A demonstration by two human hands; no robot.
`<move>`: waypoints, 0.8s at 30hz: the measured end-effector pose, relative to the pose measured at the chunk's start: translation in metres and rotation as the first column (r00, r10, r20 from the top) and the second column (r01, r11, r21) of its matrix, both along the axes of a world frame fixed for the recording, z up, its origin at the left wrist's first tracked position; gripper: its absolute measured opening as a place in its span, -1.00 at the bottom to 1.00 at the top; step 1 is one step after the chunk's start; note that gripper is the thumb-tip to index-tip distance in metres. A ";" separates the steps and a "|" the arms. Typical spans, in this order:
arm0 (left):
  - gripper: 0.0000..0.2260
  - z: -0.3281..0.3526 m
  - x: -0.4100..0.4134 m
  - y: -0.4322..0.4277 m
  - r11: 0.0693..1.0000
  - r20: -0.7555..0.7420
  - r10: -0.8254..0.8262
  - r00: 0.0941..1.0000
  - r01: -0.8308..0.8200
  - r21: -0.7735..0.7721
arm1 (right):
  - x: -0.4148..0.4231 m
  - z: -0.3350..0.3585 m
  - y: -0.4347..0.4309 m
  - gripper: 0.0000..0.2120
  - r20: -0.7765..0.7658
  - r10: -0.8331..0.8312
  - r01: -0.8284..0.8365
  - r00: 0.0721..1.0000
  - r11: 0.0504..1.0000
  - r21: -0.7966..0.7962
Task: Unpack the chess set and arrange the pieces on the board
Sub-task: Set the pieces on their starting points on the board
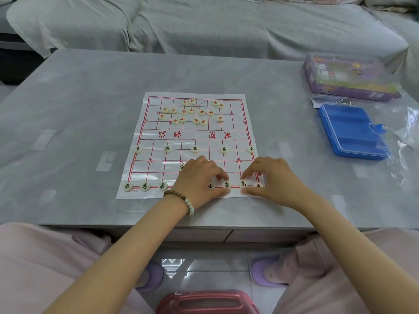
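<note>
Board (158, 171) lies lengthwise away from the person — left hand (199, 177) pinches the elephant piece (227, 185), right hand (273, 177) the horse piece (243, 184).

A grey, stone-patterned low table (68, 105) was spread across the middle of the scene, and a sofa (204, 26) draped in loose grey cloth was set just beyond its far edge. Below the table's near edge, pale glossy floor tiles (215, 266) were marked by a bright reflection, and a pink plastic object (208, 302) was seen nearest.
</note>
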State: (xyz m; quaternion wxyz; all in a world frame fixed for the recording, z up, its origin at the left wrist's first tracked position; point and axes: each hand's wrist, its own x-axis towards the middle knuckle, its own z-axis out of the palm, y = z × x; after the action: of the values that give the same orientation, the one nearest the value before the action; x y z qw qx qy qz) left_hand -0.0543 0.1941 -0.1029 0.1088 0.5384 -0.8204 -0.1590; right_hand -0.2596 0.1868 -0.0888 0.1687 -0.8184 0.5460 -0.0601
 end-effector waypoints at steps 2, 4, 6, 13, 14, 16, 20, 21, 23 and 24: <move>-0.72 0.000 0.000 0.000 1.000 0.004 -0.003 1.000 0.003 -0.003 | 0.000 0.000 0.001 -0.75 0.008 -0.007 0.007 1.000 1.000 0.005; -0.72 0.000 0.000 0.000 1.000 0.005 -0.007 1.000 0.007 -0.003 | 0.000 0.000 0.001 -0.77 0.015 -0.009 0.009 1.000 1.000 0.017; -0.72 0.001 0.000 0.000 1.000 -0.002 -0.008 1.000 0.008 -0.002 | 0.000 0.000 0.002 -0.78 0.016 -0.007 0.007 1.000 1.000 0.024; -0.65 0.005 0.003 0.000 1.000 0.005 -0.012 1.000 0.012 0.013 | 0.002 0.004 0.002 -0.74 0.014 -0.003 0.002 1.000 0.999 0.033; -0.63 0.009 0.006 0.000 1.000 -0.009 -0.002 1.000 0.002 0.008 | 0.003 0.005 0.001 -0.73 0.022 -0.005 0.005 1.000 1.000 0.026; -0.66 0.018 0.019 -0.002 0.998 -0.084 0.054 0.995 -0.056 -0.019 | 0.008 0.009 -0.003 -0.74 0.063 -0.015 0.015 0.998 1.000 0.010; -0.71 0.025 0.058 -0.011 0.973 -0.143 0.231 0.962 -0.232 0.012 | 0.033 0.014 -0.010 -0.78 0.144 -0.005 0.005 0.990 1.000 0.001; -0.71 0.025 0.067 -0.012 0.965 -0.137 0.262 0.955 -0.260 0.038 | 0.042 0.014 -0.012 -0.78 0.148 0.009 -0.010 0.989 1.000 0.007; -0.72 0.023 0.079 -0.012 0.958 -0.110 0.284 0.952 -0.277 0.078 | 0.059 0.012 -0.017 -0.75 0.147 0.024 -0.030 0.989 0.999 0.034; -0.72 0.021 0.082 -0.012 0.957 -0.090 0.282 0.955 -0.273 0.094 | 0.067 0.010 -0.020 -0.74 0.131 0.023 -0.029 0.991 0.998 0.047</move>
State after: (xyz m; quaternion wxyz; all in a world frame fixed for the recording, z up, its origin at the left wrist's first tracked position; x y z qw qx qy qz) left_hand 0.0278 0.1820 -0.0818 0.1503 0.6433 -0.7229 -0.2025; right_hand -0.1929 0.1666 -0.0789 0.2245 -0.8155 0.5243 -0.0981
